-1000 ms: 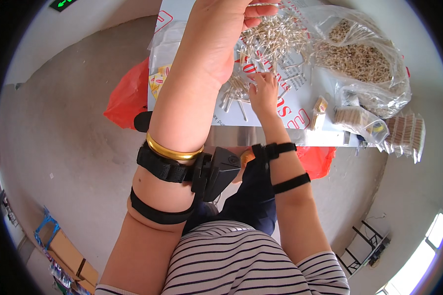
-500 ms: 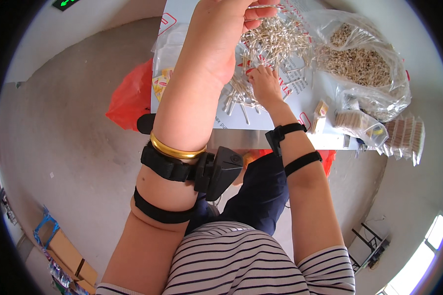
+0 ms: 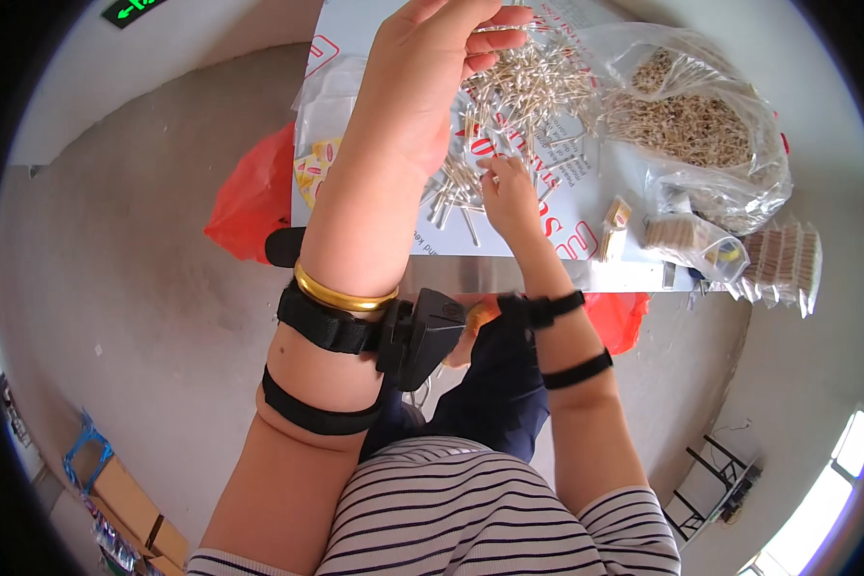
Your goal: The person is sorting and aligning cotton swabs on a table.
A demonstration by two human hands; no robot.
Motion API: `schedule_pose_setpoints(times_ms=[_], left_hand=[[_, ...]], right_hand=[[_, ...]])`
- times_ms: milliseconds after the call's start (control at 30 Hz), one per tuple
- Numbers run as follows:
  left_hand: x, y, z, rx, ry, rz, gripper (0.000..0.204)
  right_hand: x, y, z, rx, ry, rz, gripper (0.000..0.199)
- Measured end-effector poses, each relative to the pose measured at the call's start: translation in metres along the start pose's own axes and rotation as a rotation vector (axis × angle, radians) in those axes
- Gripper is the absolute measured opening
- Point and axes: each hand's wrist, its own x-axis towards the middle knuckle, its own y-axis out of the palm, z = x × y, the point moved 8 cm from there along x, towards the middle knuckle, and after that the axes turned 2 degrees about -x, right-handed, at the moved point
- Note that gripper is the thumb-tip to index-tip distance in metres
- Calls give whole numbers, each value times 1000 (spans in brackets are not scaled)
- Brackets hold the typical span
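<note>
Easily scattered, easily mixed

My right grip [image 3: 511, 197] is low over the table [image 3: 355, 24], fingers bent, just beside the small pile of cotton swabs [image 3: 454, 187]; I can't tell whether a stick is pinched in it. My left grip [image 3: 430, 48] reaches farther out, fingers half curled by the large heap [image 3: 538, 86]; the top of the view cuts it off, so I can't say whether it holds anything.

The likeliest trouble, I judge, is mixing. Pile and heap lie near each other, with loose swabs around them, so a sideways brush of my right fingers could push one into the other. Sticks in the small pile point every which way, several toward the near edge; a careless pull might roll some off.

My left forearm crosses the table and partly blocks the left side, where yellow packets [image 3: 315, 171] and clear bags [image 3: 331, 106] lie; swinging it outward could shove them. Its black strapped device [image 3: 422, 336] might knock the table's edge.

On the right, the big clear sack [image 3: 730, 187] of swabs has slack plastic near the heap that could catch a sleeve or finger. Nearer me are a small pack [image 3: 615, 228], a clear pouch [image 3: 677, 232] and wrapped bundles [image 3: 782, 261] at the corner, which a bump could tip over. A red bag [image 3: 254, 197] shows at the table's left side.
</note>
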Motion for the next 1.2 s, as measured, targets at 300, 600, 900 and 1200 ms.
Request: schedule_pose_setpoints(times_ms=[300, 600, 900, 1200], left_hand=[[5, -7, 1, -3, 9, 4, 29], [7, -5, 3, 0, -5, 8, 27], [7, -9, -4, 2, 41, 30, 29], [3, -8, -4, 14, 23, 10, 30]], right_hand=[[23, 19, -2, -109, 38, -69, 22], [75, 35, 39, -332, -275, 23, 20], [71, 34, 19, -536, -438, 331, 8], [64, 24, 8, -130, -171, 362, 10]])
